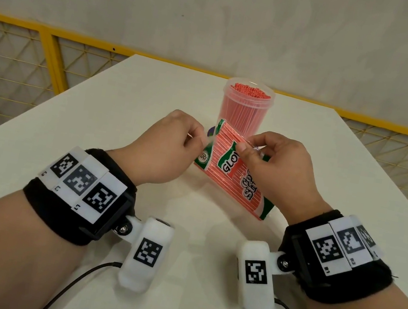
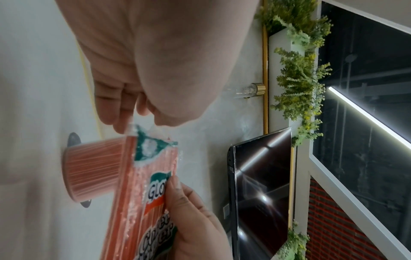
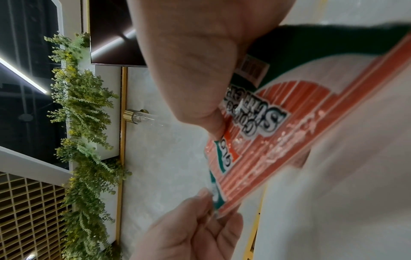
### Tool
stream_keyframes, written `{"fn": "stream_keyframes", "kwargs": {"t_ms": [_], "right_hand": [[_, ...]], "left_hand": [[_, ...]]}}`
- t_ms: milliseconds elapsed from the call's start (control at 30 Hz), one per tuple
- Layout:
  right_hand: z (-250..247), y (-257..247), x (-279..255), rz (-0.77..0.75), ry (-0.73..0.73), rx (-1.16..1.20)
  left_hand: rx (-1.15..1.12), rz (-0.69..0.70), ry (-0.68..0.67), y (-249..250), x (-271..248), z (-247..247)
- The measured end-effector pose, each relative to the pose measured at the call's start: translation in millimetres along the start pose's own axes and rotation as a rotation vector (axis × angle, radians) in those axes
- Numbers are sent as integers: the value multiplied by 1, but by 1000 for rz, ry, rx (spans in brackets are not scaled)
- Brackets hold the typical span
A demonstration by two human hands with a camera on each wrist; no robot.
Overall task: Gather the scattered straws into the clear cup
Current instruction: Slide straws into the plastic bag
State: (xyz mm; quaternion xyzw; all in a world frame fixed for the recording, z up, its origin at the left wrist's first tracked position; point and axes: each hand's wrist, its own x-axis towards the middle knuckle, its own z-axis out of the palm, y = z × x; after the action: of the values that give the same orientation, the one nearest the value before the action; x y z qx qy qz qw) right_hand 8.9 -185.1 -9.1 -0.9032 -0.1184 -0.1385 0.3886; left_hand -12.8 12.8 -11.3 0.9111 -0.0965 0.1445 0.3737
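The packet of straws (image 1: 235,170) was held between my hands, raised over the table (image 1: 353,197) just before the clear cup (image 1: 245,107), itself full of straws. My left hand (image 1: 169,145) pinched its top corner; my right hand (image 1: 277,164) pinched its film midway. I judged it light, slippery and crinkly, best taken at the sealed edges.

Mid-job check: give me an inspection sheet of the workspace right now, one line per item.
Surface: white table, bare around the work.
Job's things: clear cup upright, packed with red straws; straw packet held tilted in front of it.
Clutter: nothing seen.
Grippers: left hand pinches the packet's top corner; right hand pinches its front film.
Cables: black wrist-camera leads trail over the near table.
Surroundings: yellow mesh fence, pale wall.
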Motion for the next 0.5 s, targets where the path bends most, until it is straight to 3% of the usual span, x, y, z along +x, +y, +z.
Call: {"fn": "stream_keyframes", "kwargs": {"t_ms": [133,233,300,400,500], "right_hand": [[-2,0,1,0,-48,62],[-3,-1,0,-44,-90,29],[-5,0,-1,-58,-102,21],[-10,1,0,-73,-93,43],[-10,3,0,-77,-81,39]], "left_hand": [[-284,-250,83,0,3,1],[-302,-352,99,0,3,-2],[-166,-323,142,-3,4,-6],[-58,-171,222,0,1,-14],[-182,-37,87,10,-4,-15]]}}
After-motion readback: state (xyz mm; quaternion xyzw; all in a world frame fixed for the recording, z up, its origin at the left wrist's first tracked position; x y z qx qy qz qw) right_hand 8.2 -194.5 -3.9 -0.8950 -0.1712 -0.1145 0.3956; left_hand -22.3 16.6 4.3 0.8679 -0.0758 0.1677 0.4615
